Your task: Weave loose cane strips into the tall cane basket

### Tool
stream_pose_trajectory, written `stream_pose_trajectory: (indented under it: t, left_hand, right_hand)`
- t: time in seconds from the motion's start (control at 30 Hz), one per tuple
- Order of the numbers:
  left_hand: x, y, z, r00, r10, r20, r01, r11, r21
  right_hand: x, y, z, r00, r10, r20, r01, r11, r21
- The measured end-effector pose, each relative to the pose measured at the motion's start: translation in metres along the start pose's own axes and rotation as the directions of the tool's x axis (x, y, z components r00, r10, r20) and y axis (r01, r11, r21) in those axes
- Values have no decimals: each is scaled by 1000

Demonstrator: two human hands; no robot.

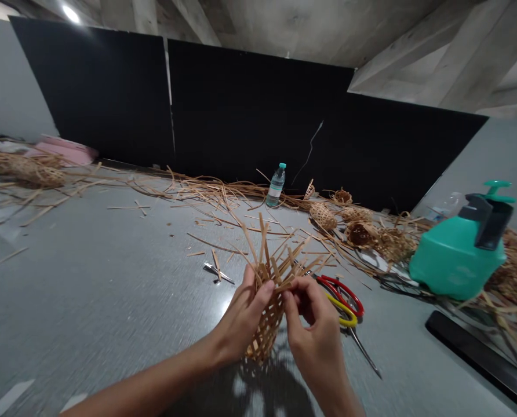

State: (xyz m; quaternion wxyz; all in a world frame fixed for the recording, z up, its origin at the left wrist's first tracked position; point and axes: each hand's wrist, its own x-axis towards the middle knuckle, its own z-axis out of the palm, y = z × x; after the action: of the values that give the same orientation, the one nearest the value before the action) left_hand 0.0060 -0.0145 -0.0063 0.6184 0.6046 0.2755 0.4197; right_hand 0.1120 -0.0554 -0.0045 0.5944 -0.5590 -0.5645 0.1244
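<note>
A small woven basket [266, 329] of tan strips is held up over the grey table, loose strip ends fanning out from its top. My left hand [245, 310] grips the basket's upper left side, thumb across the rim. On the right side of the rim, my right hand [313, 315] pinches a flat strip [284, 286] between thumb and forefinger. Just beyond my right hand lie scissors with red handles [345, 294] and a yellow-handled tool [344, 313], partly hidden by the hand. A thin pointed metal tool [218, 272] rests left of the basket.
A water bottle [276, 186] stands near the black wall panel amid scattered strips [206, 191]. Several woven baskets [323, 216] lie at the back right. A green spray bottle [456, 255] and a dark flat object [480, 353] are on the right. More woven pieces [26, 169] lie far left.
</note>
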Motion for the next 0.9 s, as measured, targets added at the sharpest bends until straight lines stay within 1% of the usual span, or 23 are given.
stream_pose_trajectory:
  t: [0.07, 0.17, 0.23, 0.3, 0.4, 0.47, 0.57, 0.67, 0.73, 0.8, 0.9]
  left_hand:
    - [2, 1, -2, 1000, 13, -25, -12, 1000, 22]
    - [5, 4, -7, 996, 81, -39, -77, 994, 84]
    - [7, 9, -11, 992, 123, -2, -122, 983, 134]
    - [9, 14, -15, 990, 128, 53, -134, 980, 149]
    - [11, 19, -19, 990, 69, 119, -82, 991, 108]
    - [12, 20, -20, 990, 21, 138, -33, 996, 84]
    - [13, 21, -22, 988, -28, 153, 18, 997, 71]
    - [15, 26, -23, 981, -65, 182, 42, 991, 124]
    - [15, 30, -23, 978, -86, 190, 52, 983, 177]
    - [16, 32, -23, 977, -101, 190, 59, 975, 213]
    - [15, 31, -22, 977, -119, 178, 79, 972, 221]
  right_hand:
    - [-1, 1, 0, 1000, -23, 11, 23, 1000, -1]
    - [2, 2, -3, 995, -80, 61, 81, 997, -13]
    - [4, 0, -7, 990, -112, 89, 114, 993, -20]
    - [6, -4, -9, 988, -121, 97, 124, 992, -26]
    - [7, -12, -11, 990, -85, 110, 87, 996, -12]
    - [8, -15, -11, 989, -49, 142, 50, 999, -1]
    - [10, -14, -13, 984, -11, 178, 24, 997, -71]
    - [11, -11, -15, 974, -7, 225, 41, 988, -146]
    - [8, -10, -15, 970, -15, 243, 46, 991, -123]
    - [4, -11, -13, 976, 5, 216, 11, 997, -76]
    - [-3, -13, -7, 987, 76, 142, -73, 997, -24]
